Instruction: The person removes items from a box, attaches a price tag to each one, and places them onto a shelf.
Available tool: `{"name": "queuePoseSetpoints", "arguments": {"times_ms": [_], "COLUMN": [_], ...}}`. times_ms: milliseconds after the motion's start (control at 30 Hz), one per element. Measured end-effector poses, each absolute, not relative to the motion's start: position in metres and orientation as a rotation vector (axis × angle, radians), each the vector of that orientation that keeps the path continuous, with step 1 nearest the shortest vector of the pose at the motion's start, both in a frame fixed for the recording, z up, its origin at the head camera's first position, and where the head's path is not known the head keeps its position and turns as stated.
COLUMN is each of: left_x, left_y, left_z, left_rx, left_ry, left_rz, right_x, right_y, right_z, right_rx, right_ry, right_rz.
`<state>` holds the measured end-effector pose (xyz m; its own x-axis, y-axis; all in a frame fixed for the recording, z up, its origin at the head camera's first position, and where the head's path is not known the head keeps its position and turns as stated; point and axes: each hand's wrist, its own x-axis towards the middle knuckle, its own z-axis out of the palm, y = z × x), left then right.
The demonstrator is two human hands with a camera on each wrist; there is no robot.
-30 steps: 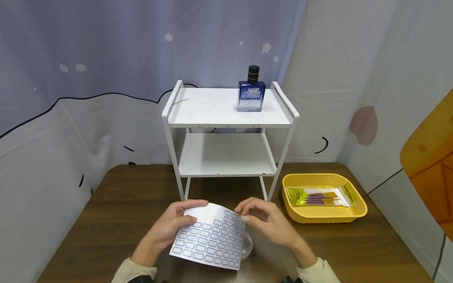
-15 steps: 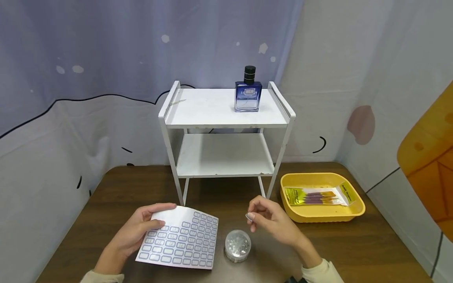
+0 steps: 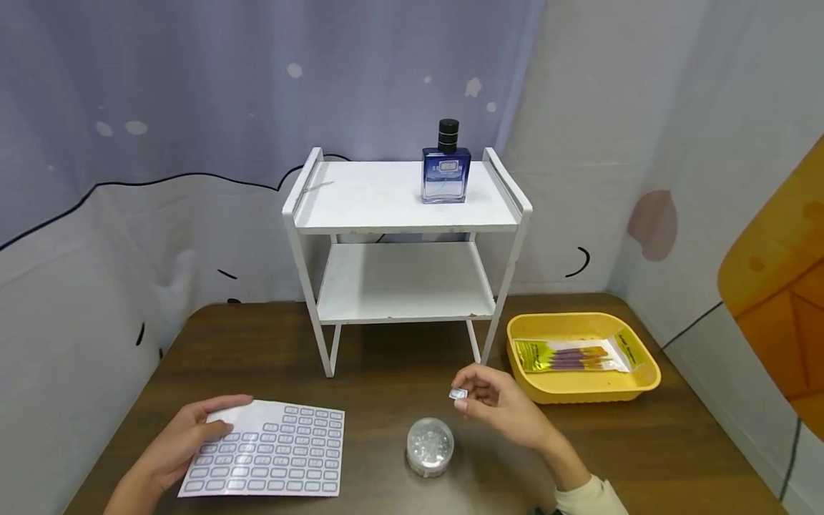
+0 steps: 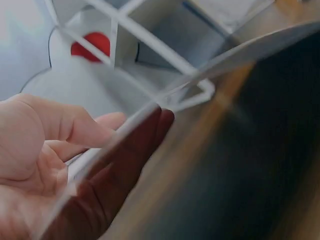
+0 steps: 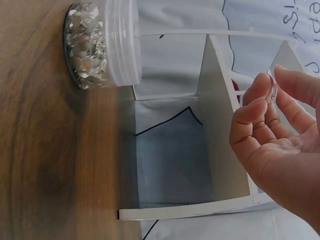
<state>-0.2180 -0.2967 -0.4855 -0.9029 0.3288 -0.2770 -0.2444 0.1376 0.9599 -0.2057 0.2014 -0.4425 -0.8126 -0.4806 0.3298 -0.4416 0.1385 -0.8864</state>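
A sheet of small blue-bordered label stickers lies low over the left of the table, its upper left corner pinched between the thumb and fingers of my left hand. Several labels are gone from that corner. My right hand pinches one peeled label sticker between thumb and forefinger, above the table. Just below and left of it stands a round clear jar. In the right wrist view the jar shows many small shiny metal pieces inside, perhaps thumbtacks.
A white two-tier shelf stands at the back of the brown table. On its top tier is a blue perfume bottle with a label on its front. To the right sits a yellow tray holding a packaged set of brushes.
The right hand has pulled the label off the sheet's edge. My left hand has carried the sheet left and down, uncovering the jar. The right hand stays near the same spot.
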Motion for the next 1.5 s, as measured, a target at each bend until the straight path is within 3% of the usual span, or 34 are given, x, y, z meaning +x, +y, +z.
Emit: {"name": "queuePoseSetpoints", "arguments": {"times_ms": [400,967,1500], "left_x": [-0.222,-0.223,-0.223], "left_y": [-0.313,-0.292,-0.168], "left_z": [-0.497,-0.489,-0.488], "left_rx": [-0.128,0.046,1.121], "left_ry": [2.609,3.072,2.778], "left_rz": [1.232,0.982,1.353], "right_x": [-0.206,-0.204,-0.202], "right_y": [0.208,0.209,0.212], "right_z": [-0.454,-0.459,-0.463], "right_rx": [-0.942,-0.897,-0.886], "right_ry": [2.375,2.358,2.382], "right_rz": [-1.786,-1.79,-1.783]}}
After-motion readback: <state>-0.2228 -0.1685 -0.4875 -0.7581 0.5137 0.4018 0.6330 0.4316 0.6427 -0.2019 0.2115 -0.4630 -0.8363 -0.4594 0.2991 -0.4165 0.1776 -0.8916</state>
